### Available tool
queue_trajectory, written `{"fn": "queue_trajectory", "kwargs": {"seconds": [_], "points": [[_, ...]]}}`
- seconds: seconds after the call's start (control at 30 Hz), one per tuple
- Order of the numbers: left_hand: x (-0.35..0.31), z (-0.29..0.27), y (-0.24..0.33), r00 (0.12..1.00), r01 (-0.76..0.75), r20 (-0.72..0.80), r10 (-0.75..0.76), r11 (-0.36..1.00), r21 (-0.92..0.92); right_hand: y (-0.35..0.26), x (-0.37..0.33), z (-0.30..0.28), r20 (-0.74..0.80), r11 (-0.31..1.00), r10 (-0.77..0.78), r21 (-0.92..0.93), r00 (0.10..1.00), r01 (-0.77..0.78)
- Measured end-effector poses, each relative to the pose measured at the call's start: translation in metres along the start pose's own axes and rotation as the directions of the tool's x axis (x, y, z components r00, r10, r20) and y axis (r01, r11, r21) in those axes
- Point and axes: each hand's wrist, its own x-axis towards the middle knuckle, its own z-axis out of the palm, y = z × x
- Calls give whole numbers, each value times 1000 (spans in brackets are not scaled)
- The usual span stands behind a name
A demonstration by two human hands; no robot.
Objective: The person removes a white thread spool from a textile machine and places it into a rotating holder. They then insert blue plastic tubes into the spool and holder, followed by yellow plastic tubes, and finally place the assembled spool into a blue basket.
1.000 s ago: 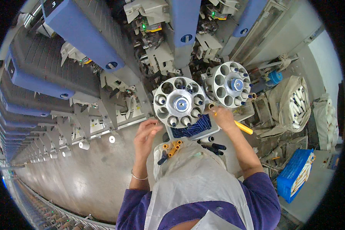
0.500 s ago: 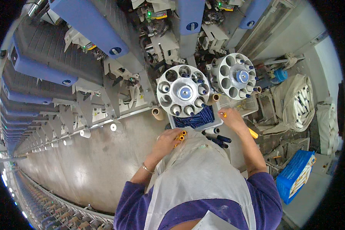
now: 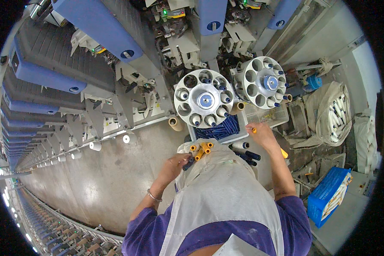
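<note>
1. My left hand [image 3: 175, 166] touches a dark tube [image 3: 188, 165] on my apron [image 3: 226, 192]; its grip I cannot tell.
2. My right hand [image 3: 263, 135] clasps a yellow tube [image 3: 283, 153].
3. If I lean, loose yellow tubes [image 3: 199, 154] there may roll off.

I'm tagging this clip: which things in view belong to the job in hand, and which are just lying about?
Likely in the job:
- left hand, at the dark tubes
- right hand, with a yellow tube
- orange-yellow tubes at the apron

Apparently lying about:
- blue basket
- cloth sack of white tubes
</note>
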Motion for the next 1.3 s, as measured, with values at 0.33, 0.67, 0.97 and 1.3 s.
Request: {"fn": "queue_trajectory", "kwargs": {"seconds": [0.33, 0.67, 0.97, 1.3], "points": [[24, 6, -2, 932, -362, 89, 351, 904, 227, -9, 10, 2, 12, 999, -29, 33, 1000, 28], [7, -16, 39, 939, -331, -158, 307, 930, -160, -28, 24, -16, 79, 995, -5, 102, 997, -3], [26, -7, 25, 963, -246, 113, 244, 969, 3, -41, 25, -14, 58, 996, -53, 74, 997, 48], [5, -32, 78, 965, -245, 134, 227, 959, 141, 25, -75, -4, 315, 962, 148, -266, 938, -63]]}}
